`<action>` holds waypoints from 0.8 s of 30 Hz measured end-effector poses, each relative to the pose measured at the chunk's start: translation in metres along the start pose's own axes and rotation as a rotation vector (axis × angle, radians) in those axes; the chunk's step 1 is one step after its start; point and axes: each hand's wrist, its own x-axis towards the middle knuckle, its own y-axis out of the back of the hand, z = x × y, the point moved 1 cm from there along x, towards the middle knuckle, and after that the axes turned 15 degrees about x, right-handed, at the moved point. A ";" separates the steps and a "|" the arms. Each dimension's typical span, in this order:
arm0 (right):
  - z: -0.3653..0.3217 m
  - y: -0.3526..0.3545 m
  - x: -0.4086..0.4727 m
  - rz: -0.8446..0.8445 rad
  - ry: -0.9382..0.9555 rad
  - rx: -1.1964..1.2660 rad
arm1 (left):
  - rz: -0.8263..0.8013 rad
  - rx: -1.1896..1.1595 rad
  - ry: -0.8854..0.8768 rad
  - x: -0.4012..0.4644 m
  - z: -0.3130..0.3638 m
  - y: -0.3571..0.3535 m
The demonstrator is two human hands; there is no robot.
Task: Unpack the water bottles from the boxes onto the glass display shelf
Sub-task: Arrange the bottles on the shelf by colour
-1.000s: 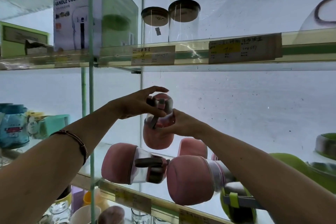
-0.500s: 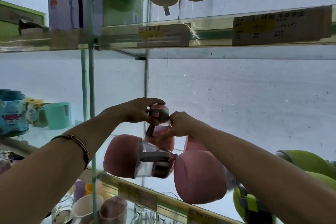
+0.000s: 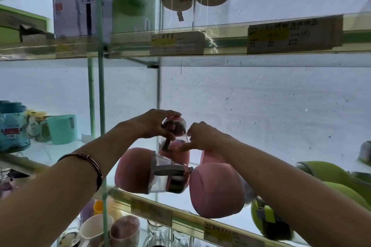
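Note:
An upright pink water bottle (image 3: pixel 176 151) with a clear middle and a grey strap stands at the back of the glass display shelf (image 3: pixel 152 205). My left hand (image 3: pixel 152 124) grips its pink lid from above. My right hand (image 3: pixel 200 136) pinches its clear body from the right. In front of it a pink bottle (image 3: pixel 138 170) lies on its side, lid pointing right. A second lying pink bottle (image 3: pixel 216 189) shows its round base toward me. Another pink bottle (image 3: pixel 210 157) is mostly hidden behind my right arm.
Green bottles (image 3: pixel 331 174) lie to the right on the same shelf. A teal cup (image 3: pixel 62 129) and blue jar (image 3: pixel 12 126) stand in the left bay beyond a glass divider (image 3: pixel 101 96). Glass jars (image 3: pixel 210 2) and a cooker box (image 3: pixel 80 0) sit on the shelf above. Mugs (image 3: pixel 96 230) sit below.
The upright pink bottle has come down with both hands, from held above the lying bottles to the shelf level behind them. The view has tilted and moved closer.

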 end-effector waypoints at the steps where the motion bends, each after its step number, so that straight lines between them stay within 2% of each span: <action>1: 0.000 0.004 -0.004 0.005 0.006 -0.014 | -0.011 -0.001 0.008 -0.003 0.000 0.001; 3: -0.003 0.017 -0.016 0.013 0.022 -0.001 | 0.003 -0.041 0.039 -0.013 -0.002 0.006; 6: -0.011 0.035 -0.041 0.025 0.089 -0.016 | 0.122 -0.062 0.054 -0.032 -0.002 0.015; 12: -0.028 0.050 -0.076 0.081 0.171 0.016 | 0.205 -0.024 -0.038 -0.077 0.015 0.033; 19: -0.055 0.040 -0.102 0.035 0.181 0.024 | 0.102 0.038 -0.135 -0.113 0.018 0.032; 24: -0.062 0.027 -0.114 -0.030 0.147 -0.004 | -0.106 0.138 -0.150 -0.111 0.015 0.004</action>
